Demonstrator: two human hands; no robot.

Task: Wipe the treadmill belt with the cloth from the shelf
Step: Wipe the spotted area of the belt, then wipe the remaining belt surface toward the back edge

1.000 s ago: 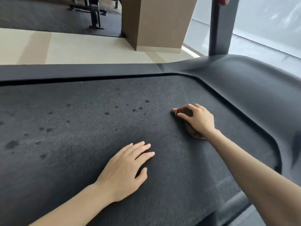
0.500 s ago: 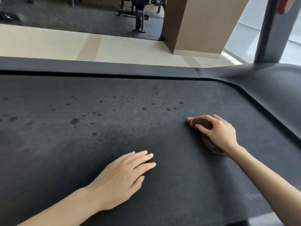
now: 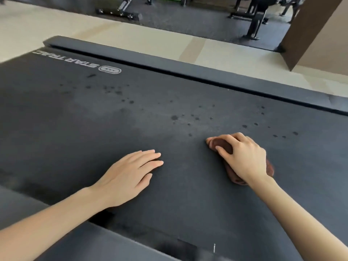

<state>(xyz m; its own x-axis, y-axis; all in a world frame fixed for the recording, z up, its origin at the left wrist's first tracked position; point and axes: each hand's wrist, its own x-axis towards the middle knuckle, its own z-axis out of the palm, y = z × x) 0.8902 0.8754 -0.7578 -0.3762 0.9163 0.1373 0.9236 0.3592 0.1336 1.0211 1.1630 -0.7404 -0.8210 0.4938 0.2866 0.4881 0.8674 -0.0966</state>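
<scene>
One cloth (image 3: 222, 144) gripped by right hand (image 3: 244, 157) on belt (image 3: 94, 119).

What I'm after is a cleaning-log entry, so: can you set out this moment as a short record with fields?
surface: treadmill belt, dark, with a white logo at far left
right hand: fingers curled over the cloth, pressing it on the belt
cloth: brown, bunched, mostly hidden under the hand
left hand: flat on the belt, fingers straight, holding nothing
marks: dark spots beyond both hands
background: gym equipment on dark flooring
</scene>
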